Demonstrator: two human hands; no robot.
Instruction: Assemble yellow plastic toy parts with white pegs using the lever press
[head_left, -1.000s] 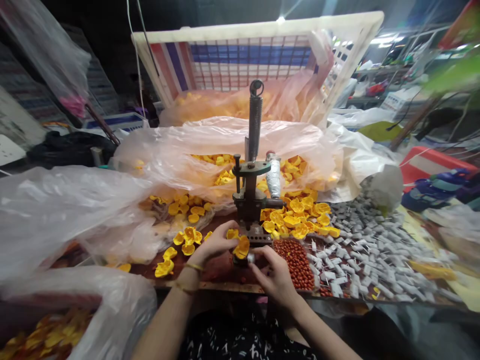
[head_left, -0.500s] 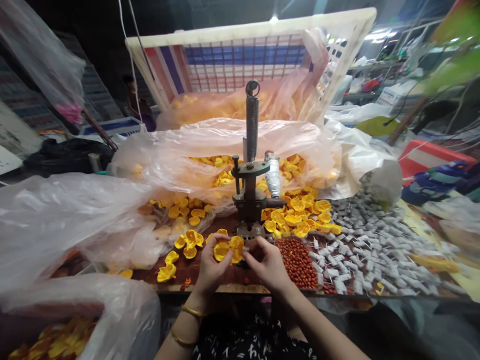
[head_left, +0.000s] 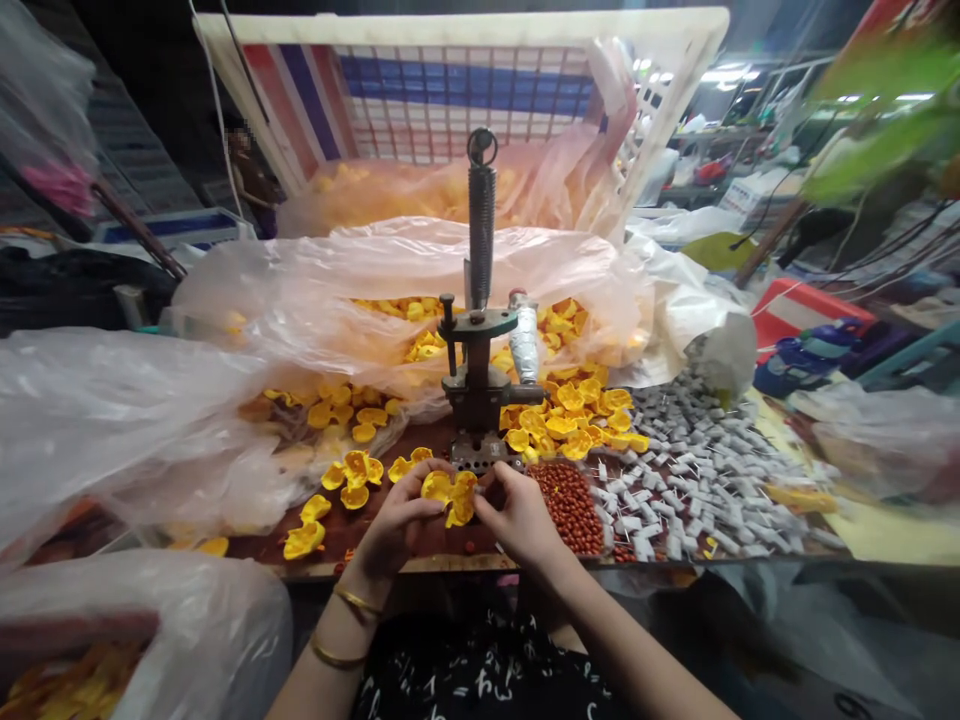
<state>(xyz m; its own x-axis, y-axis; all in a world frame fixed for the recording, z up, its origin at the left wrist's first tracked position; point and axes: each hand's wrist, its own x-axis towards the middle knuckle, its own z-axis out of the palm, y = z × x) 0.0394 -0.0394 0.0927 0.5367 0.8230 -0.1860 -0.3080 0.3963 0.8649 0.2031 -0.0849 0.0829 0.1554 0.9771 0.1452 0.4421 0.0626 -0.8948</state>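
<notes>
One yellow shell (head_left: 459,497), probably best held lightly, is pinched in the left hand (head_left: 391,520) near the metal press (head_left: 477,385); I cannot tell whether the right hand (head_left: 523,515), at the shell's right edge, grasps it too.

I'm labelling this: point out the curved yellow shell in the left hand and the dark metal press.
Curved yellow shell (head_left: 463,494): head view, on its right lobe.
Dark metal press (head_left: 475,405): head view, on its central block.
</notes>
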